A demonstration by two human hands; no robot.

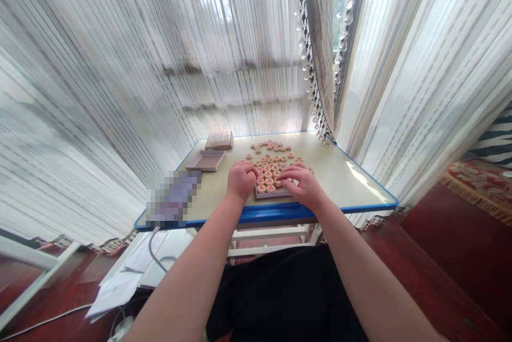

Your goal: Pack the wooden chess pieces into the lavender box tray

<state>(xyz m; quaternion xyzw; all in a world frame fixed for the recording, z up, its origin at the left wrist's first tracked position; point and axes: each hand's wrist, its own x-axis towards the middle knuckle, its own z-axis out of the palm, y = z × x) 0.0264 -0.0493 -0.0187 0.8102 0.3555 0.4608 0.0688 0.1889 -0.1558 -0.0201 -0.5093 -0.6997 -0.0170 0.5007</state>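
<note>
A shallow box [276, 194] near the front of the table holds rows of round wooden xiangqi pieces [271, 188] with red characters. My left hand [241, 179] is closed at the box's left side, its fingertips by the pieces; what it grips, if anything, is hidden. Over the right part of the box, my right hand [303, 183] has its thumb and fingers around a wooden xiangqi piece [278, 183] in the front row. More loose pieces [270, 146] lie scattered on the table behind the box.
An empty box lid [208, 161] lies left of the pieces, with another flat box [219, 140] behind it. A blurred-out, pixelated object [174, 198] sits at the table's left front, a cable [152, 246] below it. The table [336, 182] has a blue edge; curtains hang behind.
</note>
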